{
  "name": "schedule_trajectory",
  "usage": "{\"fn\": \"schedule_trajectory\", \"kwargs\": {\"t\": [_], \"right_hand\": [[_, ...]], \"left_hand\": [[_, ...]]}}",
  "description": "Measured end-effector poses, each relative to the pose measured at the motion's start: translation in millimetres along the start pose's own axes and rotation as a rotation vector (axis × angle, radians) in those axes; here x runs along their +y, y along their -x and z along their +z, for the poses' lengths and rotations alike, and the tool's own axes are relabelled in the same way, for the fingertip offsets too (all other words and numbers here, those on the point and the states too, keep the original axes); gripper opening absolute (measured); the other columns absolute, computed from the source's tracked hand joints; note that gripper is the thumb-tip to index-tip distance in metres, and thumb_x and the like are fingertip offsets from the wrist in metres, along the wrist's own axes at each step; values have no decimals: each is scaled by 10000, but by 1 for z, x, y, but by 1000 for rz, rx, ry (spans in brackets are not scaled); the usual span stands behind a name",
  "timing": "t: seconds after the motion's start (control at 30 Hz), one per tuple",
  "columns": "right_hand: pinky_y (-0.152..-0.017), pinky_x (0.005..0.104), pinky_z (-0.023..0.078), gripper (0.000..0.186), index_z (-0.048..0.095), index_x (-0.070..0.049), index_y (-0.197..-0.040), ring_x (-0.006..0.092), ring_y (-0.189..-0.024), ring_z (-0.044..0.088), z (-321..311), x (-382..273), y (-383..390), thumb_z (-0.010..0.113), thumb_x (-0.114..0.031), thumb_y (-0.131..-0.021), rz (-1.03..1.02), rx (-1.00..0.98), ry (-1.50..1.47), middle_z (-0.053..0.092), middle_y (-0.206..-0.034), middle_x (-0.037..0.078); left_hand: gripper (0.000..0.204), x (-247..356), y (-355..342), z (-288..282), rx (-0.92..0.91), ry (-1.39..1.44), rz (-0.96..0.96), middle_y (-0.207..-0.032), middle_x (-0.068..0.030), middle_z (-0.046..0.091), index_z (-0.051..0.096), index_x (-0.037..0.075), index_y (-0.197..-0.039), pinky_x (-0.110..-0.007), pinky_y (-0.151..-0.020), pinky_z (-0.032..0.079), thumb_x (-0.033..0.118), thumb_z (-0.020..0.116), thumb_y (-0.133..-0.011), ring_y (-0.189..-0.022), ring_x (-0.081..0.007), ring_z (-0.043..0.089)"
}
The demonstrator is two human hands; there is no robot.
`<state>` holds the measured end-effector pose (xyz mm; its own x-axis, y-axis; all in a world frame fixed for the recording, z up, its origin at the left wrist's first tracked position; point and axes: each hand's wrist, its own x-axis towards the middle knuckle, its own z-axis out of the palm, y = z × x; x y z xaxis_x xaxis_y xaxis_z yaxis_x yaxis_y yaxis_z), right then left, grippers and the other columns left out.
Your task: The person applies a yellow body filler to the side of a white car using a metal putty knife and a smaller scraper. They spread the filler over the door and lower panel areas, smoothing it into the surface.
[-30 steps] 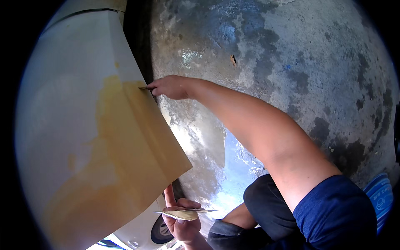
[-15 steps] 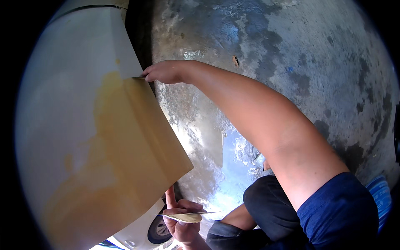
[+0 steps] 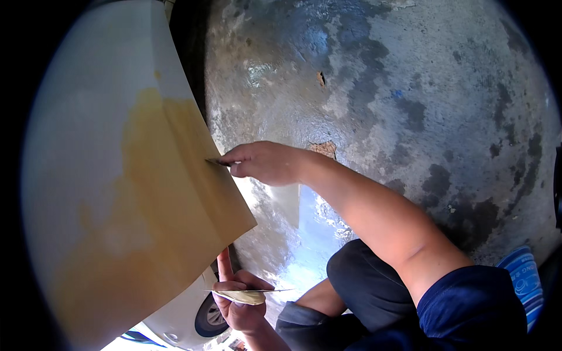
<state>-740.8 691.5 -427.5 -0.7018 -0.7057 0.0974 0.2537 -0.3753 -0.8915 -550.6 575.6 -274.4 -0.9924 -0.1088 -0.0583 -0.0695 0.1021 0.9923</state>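
Observation:
A white car body panel fills the left side, with a broad tan-yellow patch of filler across it. At the panel's right edge, my right hand pinches a small thin scraper, its blade lying against the filler. Below the panel's lower corner, my left hand grips a thin flat blade seen edge-on, a mixing plate or wide scraper. Cream-coloured putty hangs in a lump on its underside. One finger of that hand points up to the panel's lower edge.
The concrete floor is stained and partly wet. A dry leaf lies on it. A blue bucket stands at the right, beside my bent knee. Beneath the panel, a white car with its wheel is visible.
My right hand has slid down along the panel's edge with the scraper, toward the lower corner. The left hand keeps its hold, and the whole view has shifted slightly.

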Motion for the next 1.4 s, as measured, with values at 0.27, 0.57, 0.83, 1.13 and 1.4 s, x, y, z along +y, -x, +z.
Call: {"fn": "schedule_trajectory", "kwargs": {"t": [0.27, 0.57, 0.83, 1.13, 1.4], "right_hand": [[-1058, 332, 370, 428, 474, 10, -1353, 248, -1267, 482, 48, 22, 52, 493, -132, -950, -88, 79, -63, 497, -1373, 156], [-1082, 370, 336, 461, 440, 8, -1374, 323, -1300, 432, 86, 30, 95, 493, -158, -947, -184, 92, -39, 460, -1384, 204], [-995, 379, 404, 410, 477, 25, -1322, 353, -1199, 517, 79, 29, 123, 486, -130, -943, -181, 119, -13, 534, -1287, 218], [-961, 368, 435, 398, 492, 45, -1296, 324, -1126, 556, 83, 7, 86, 499, -148, -948, -185, 250, 117, 565, -1220, 206], [-942, 393, 450, 429, 490, 21, -1319, 366, -1193, 522, 94, 8, 134, 543, -130, -921, -198, 164, 90, 508, -1322, 220]], "left_hand": [[213, 0, 1, 2, 15, 13, -11, -1504, -322, 183, 551, -42, -879, -356, -575, 616, 161, 615, -883, -673, -275, 676], [211, 1, 5, 1, -11, 73, -20, -1519, -314, 152, 592, -66, -963, -384, -664, 614, 111, 612, -850, -723, -214, 637], [277, 6, 11, -7, -24, 87, -30, -1518, -322, 144, 611, -29, -1075, -357, -654, 610, 90, 590, -825, -761, -200, 645], [247, 13, 14, -5, -32, 60, -12, -1534, -306, 80, 608, -4, -1030, -354, -610, 614, 136, 602, -826, -721, -245, 658], [368, 14, 38, 4, 69, 272, 22, -1530, -256, 130, 502, 2, -1239, -339, -698, 566, 152, 541, -905, -846, -217, 590]]}}
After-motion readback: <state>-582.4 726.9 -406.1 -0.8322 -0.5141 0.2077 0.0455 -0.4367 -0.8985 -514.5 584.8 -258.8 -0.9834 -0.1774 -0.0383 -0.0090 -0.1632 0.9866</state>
